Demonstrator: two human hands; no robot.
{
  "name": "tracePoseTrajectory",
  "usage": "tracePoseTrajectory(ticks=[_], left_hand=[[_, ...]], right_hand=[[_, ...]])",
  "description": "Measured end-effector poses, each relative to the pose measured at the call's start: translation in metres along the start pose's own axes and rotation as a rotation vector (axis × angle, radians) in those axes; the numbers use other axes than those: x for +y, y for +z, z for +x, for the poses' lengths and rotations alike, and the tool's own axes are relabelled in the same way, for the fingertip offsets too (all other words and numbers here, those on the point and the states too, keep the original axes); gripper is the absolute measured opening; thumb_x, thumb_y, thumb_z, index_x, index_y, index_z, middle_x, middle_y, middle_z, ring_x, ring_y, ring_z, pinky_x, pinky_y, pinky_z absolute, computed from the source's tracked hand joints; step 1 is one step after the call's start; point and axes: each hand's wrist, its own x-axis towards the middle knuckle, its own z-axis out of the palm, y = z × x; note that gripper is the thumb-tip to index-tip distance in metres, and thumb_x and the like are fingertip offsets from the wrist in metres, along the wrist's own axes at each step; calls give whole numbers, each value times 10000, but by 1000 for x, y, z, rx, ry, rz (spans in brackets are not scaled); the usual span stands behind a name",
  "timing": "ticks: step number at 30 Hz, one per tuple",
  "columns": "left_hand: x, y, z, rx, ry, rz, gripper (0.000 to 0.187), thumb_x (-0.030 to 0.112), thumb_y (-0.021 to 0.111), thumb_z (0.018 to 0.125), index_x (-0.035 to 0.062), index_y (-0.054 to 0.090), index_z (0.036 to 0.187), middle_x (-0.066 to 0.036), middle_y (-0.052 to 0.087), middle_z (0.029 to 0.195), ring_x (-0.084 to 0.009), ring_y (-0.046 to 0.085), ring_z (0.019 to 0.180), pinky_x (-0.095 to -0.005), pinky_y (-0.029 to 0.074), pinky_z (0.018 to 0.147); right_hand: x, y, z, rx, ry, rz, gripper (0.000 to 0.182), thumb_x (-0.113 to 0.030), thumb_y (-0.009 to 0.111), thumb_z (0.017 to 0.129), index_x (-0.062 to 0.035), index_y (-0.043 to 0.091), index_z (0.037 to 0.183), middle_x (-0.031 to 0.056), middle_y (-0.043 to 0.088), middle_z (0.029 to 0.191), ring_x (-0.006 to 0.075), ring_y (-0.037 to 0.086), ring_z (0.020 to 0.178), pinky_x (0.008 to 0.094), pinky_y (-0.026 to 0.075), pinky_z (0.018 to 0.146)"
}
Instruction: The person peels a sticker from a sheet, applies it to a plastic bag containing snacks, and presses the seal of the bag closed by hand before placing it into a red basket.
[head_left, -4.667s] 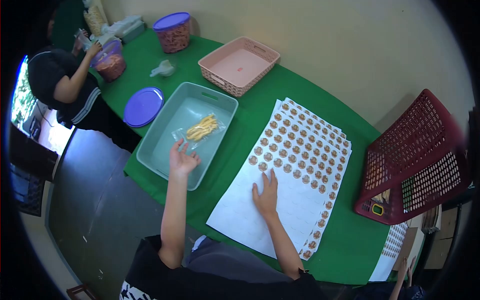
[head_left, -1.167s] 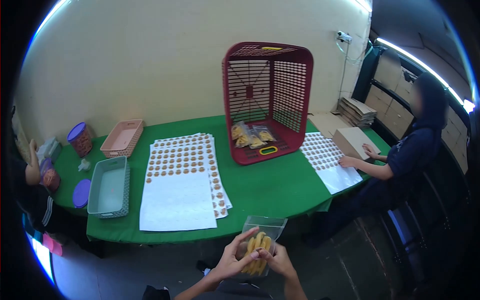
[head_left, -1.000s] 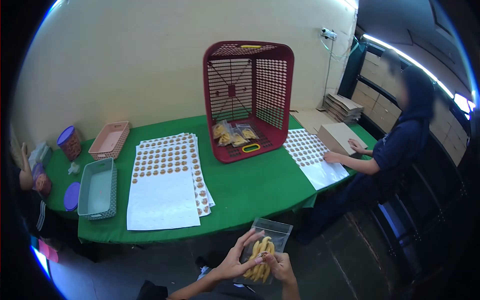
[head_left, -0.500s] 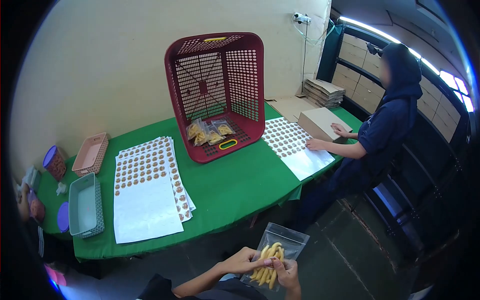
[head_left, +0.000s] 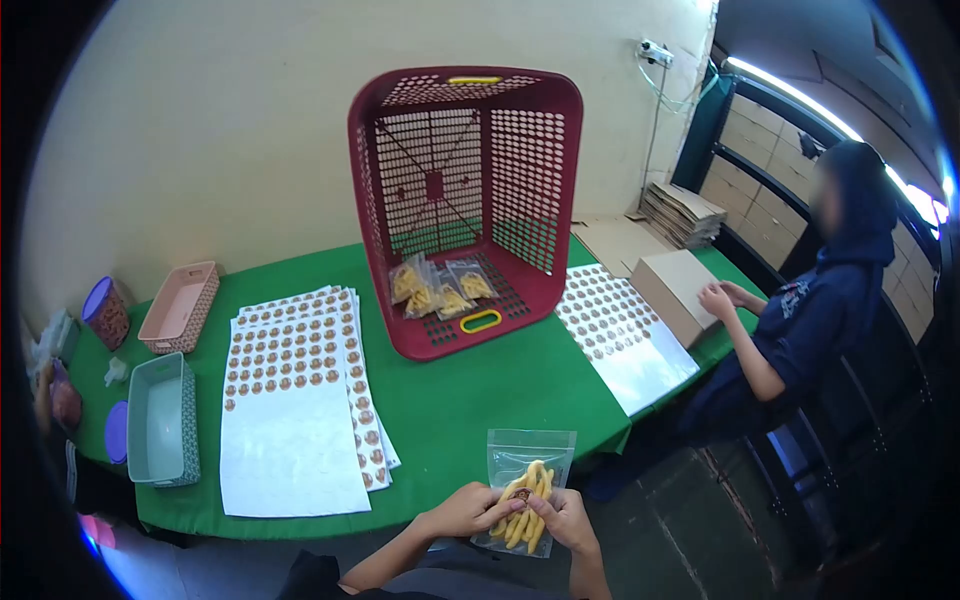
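A clear zip bag (head_left: 531, 447) of pale yellow stick snacks (head_left: 537, 482) is held near my body, its zip end pointing away from me. My left hand (head_left: 468, 512) grips the bag's left side, thumb on the front. On the right side my right hand (head_left: 566, 519) is closed around it, its thumb also on the front. Between the two thumbs a small round brown sticker (head_left: 521, 494) lies on the bag. Sheets of similar round stickers (head_left: 295, 450) rest on the green table beyond my left hand.
A maroon basket (head_left: 362, 215) lies on its side on the green table (head_left: 440, 400), with several snack bags (head_left: 468, 281) inside. Pink (head_left: 180, 308) and teal (head_left: 163, 418) trays stand left. At right, a co-worker (head_left: 815, 290) stands by a cardboard box (head_left: 676, 290) and another sticker sheet (head_left: 640, 365).
The view has shifted, and the bag now appears against the table edge, more upright. The sticker between my thumbs shows more clearly. The co-worker's hands have come together over the box's edge.
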Motion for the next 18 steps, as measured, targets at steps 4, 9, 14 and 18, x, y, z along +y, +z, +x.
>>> tracePoseTrajectory(ticks=[4,9,14,18], left_hand=[[-9,-34,3,57,-56,-15,364,330,388,865,20,561,787,-119,474,506,-222,480,451,-312,367,461],[-35,-57,-1,242,-77,-185,354,317,400,862,2,554,812,-112,513,564,-177,503,503,-281,381,488],[-44,-72,-20,304,-210,-122,531,485,474,766,-11,535,947,-138,565,662,-219,541,605,-312,416,591],[-57,-73,-37,369,-271,-134,522,483,497,760,-12,558,911,-125,577,672,-185,555,631,-300,423,585]], right_hand=[[-16,18,39,-138,-35,14,313,-264,535,819,42,597,836,35,589,660,58,523,638,209,436,561],[-11,33,77,-248,-64,-23,290,-237,518,829,40,600,860,42,600,680,59,520,647,213,435,579],[-10,57,98,-303,-231,-46,268,-208,497,834,36,596,887,59,599,672,62,510,624,226,428,569],[-11,72,109,-396,-213,-65,247,-200,505,827,21,601,880,64,591,658,66,508,612,224,424,563]])
